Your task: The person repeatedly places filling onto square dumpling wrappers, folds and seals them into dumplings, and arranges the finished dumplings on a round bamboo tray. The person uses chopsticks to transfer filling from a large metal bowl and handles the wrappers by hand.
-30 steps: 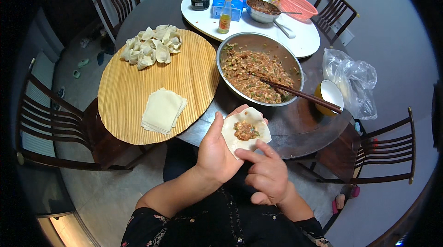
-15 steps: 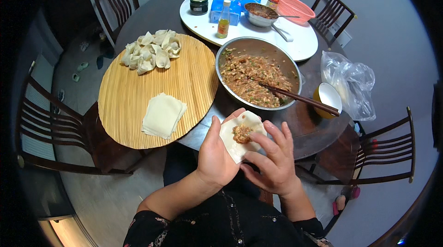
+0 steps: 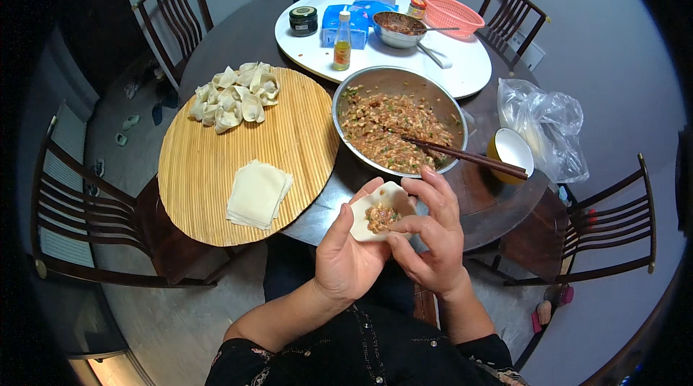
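My left hand point(image 3: 343, 260) is cupped under a pale wonton wrapper point(image 3: 361, 224), its thumb raised beside it. On the wrapper sits a lump of minced filling point(image 3: 381, 217). My right hand point(image 3: 434, 242) pinches the wrapper's near right edge between thumb and fingers, and the edges curve upward. Just beyond both hands is a steel bowl point(image 3: 336, 120) of minced filling point(image 3: 397, 126), with dark chopsticks point(image 3: 469, 156) resting across its right rim. A stack of square wrappers point(image 3: 258, 195) lies on a round slatted board point(image 3: 195, 177) at left. Folded wontons point(image 3: 238, 97) are grouped at the board's far side.
A white turntable point(image 3: 462, 68) carries a small bowl of dark sauce point(image 3: 398, 38), an oil bottle point(image 3: 342, 43), a dark jar point(image 3: 303, 21), a blue tissue pack point(image 3: 333, 31) and a pink basket point(image 3: 453, 16). At right stand a yellow-and-white bowl point(image 3: 514, 149) and a plastic bag point(image 3: 552, 126).
The wrapper was spread flatter and is now cupped around the filling. My right fingers have moved from beside the filling to grip its edge. The view has shifted slightly.
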Available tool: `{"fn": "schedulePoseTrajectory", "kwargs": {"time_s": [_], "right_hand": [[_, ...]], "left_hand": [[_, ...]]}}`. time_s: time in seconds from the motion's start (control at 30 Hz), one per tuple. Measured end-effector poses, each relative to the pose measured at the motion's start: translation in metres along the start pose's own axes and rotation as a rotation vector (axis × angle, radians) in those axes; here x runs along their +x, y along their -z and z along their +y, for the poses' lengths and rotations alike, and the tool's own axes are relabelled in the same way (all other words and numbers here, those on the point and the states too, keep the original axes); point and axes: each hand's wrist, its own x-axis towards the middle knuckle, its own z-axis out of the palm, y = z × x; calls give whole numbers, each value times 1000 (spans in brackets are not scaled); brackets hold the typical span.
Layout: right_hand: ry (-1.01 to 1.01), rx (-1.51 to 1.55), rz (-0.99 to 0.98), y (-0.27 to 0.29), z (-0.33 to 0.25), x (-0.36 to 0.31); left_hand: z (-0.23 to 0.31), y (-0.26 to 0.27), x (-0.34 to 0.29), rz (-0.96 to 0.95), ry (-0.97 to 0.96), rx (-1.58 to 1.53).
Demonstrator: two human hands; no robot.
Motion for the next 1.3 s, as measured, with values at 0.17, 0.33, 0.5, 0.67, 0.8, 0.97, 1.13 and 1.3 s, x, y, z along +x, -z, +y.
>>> {"fn": "schedulePoseTrajectory", "kwargs": {"time_s": [0.17,0.33,0.5,0.67,0.8,0.97,1.13,1.3], "right_hand": [[35,156,-76,8,7,8],[104,254,-96,6,14,10],[132,271,-154,5,14,9],[109,359,-153,5,13,0],[72,344,-94,5,18,-6],[34,334,-44,10,20,-20],[133,-130,-195,8,-8,-14],[200,-199,-126,-3,-9,-12]], "left_hand": [[0,0,0,-5,46,-21],[-1,1,1,-5,92,-22],[0,0,1,35,97,20],[4,0,4,36,94,20],[5,2,6,46,86,-55],[12,10,11,34,37,-135],[9,7,11,36,16,-67],[7,0,10,27,12,44]]}}
